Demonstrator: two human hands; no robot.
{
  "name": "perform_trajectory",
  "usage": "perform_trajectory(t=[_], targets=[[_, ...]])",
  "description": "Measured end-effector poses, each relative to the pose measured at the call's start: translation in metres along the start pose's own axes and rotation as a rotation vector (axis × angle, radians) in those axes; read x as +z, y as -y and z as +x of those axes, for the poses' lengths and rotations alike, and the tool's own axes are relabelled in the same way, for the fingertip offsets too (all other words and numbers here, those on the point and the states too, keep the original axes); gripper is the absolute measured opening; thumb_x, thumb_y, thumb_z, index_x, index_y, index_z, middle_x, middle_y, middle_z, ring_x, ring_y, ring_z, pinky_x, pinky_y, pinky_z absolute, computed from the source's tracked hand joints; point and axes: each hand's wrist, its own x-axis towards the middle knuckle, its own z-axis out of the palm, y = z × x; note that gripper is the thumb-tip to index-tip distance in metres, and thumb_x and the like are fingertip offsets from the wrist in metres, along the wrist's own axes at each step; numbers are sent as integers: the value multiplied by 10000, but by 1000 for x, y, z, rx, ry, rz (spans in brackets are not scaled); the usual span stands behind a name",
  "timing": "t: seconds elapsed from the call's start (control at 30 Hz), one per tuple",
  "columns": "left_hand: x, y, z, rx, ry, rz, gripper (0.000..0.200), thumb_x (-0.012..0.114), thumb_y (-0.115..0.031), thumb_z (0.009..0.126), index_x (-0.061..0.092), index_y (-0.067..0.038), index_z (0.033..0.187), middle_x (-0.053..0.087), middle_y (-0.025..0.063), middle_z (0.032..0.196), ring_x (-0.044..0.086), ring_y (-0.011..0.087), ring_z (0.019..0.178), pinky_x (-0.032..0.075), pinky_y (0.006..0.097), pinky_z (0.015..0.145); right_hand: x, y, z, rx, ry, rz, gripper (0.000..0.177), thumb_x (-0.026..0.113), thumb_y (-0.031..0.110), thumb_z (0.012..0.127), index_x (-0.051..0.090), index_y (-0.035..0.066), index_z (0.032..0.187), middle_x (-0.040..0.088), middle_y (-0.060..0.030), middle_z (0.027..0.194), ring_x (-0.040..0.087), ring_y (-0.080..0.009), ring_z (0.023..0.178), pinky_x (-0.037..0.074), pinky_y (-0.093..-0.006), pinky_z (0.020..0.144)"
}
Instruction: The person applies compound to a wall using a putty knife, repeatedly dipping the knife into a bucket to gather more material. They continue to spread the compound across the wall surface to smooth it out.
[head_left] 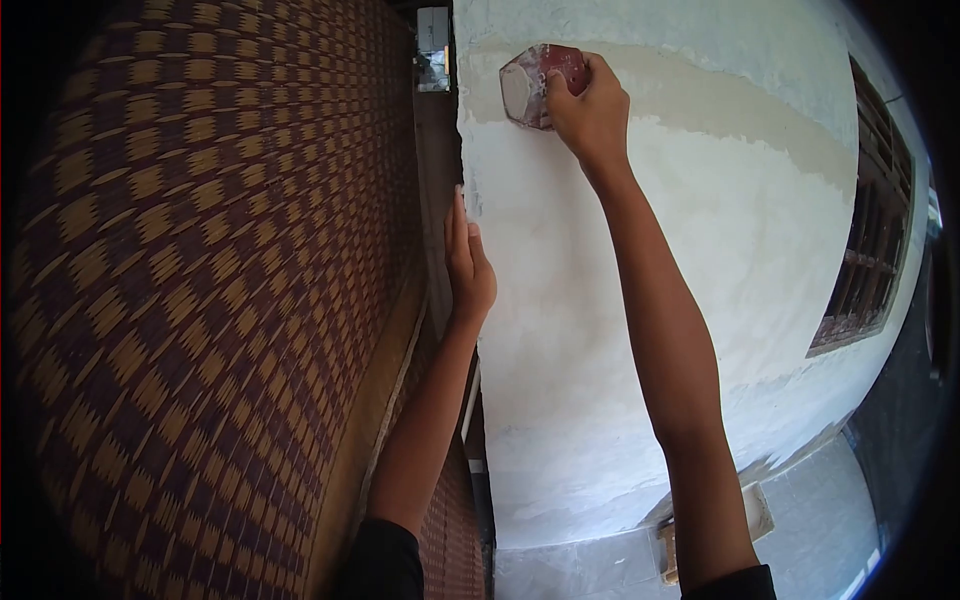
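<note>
High on the white wall [570, 300], my right hand [592, 108] grips a reddish, plaster-smeared scraper [545, 86] by its right side. The tool lies against the wall beside a beige-grey band of filler [690, 88]. My left hand [470, 255] rests at the wall's left edge, its fingers stretched upward and nothing visible in it. Its palm side is partly hidden.
A brown and tan woven panel [220, 260] stands along the left, with a narrow dark gap between it and the wall. A barred window [868, 225] is at the right. Grey tiles [820, 500] and a small box-like object [757, 508] show at the lower right.
</note>
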Motion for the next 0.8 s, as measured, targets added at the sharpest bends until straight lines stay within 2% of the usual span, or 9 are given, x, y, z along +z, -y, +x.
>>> perform_trajectory(t=[0.07, 0.13, 0.2, 0.3, 0.4, 0.47, 0.67, 0.73, 0.8], targets=[[0, -1, 1, -6, -12, 6, 468, 276, -127, 1067, 290, 10, 1514, 378, 221, 1494, 387, 350, 1388, 341, 431, 1125, 4, 4, -1, 11, -5, 33, 353, 654, 147, 840, 607, -69, 1115, 712, -234, 902, 718, -343, 859, 553, -384, 820], [-1, -2, 0, -28, 4, -11, 469, 277, -132, 1068, 291, 8, 1515, 380, 222, 1491, 386, 351, 1388, 343, 432, 1124, 14, 4, -10, -54, 83, -76, 332, 643, 136, 847, 611, -68, 1107, 717, -221, 915, 716, -338, 861, 549, -381, 827], [-1, -2, -1, -23, 10, -11, 469, 277, -132, 1068, 291, 8, 1515, 381, 223, 1490, 388, 351, 1387, 343, 432, 1123, 13, -3, -10, -68, 65, -174, 305, 633, 123, 853, 619, -64, 1095, 720, -212, 919, 714, -334, 855, 544, -379, 827], [1, 0, 1, -8, -5, -5, 469, 279, -135, 1068, 292, 8, 1514, 384, 223, 1486, 392, 351, 1385, 344, 432, 1123, -6, -1, -1, 64, 2, -4, 306, 643, 132, 853, 622, -62, 1089, 718, -221, 929, 714, -333, 870, 542, -375, 819], [0, 0, 1, -14, -2, -3, 469, 282, -141, 1070, 291, 15, 1513, 386, 222, 1486, 394, 351, 1383, 341, 431, 1127, 4, 5, -7, 42, 53, 76, 318, 653, 145, 850, 622, -63, 1090, 716, -227, 931, 714, -336, 873, 544, -373, 828], [-1, 0, 0, -25, 18, -9, 471, 284, -145, 1071, 289, 20, 1512, 386, 223, 1486, 394, 352, 1383, 339, 430, 1129, 19, -7, -13, -88, 40, -148, 364, 667, 165, 843, 606, -73, 1113, 711, -240, 906, 717, -342, 864, 545, -371, 837], [1, 1, 0, -1, -6, -21, 469, 279, -145, 1071, 295, 23, 1509, 396, 224, 1481, 392, 354, 1385, 339, 427, 1127, 1, 10, -8, 31, -15, 31, 378, 654, 142, 832, 597, -90, 1125, 706, -259, 903, 714, -367, 859, 548, -399, 829], [0, 0, 0, -15, -1, -19, 469, 275, -146, 1071, 297, 20, 1509, 399, 224, 1478, 397, 353, 1380, 342, 423, 1123, 15, 7, -14, -84, 55, -17, 364, 650, 135, 831, 601, -91, 1112, 709, -251, 901, 716, -356, 847, 553, -390, 813], [-1, 0, 0, -7, 6, -15, 469, 276, -147, 1071, 297, 19, 1510, 401, 225, 1476, 401, 353, 1376, 342, 423, 1122, 15, -3, -13, -87, 47, -137, 340, 653, 133, 831, 611, -85, 1089, 714, -237, 902, 717, -340, 832, 554, -373, 798]])
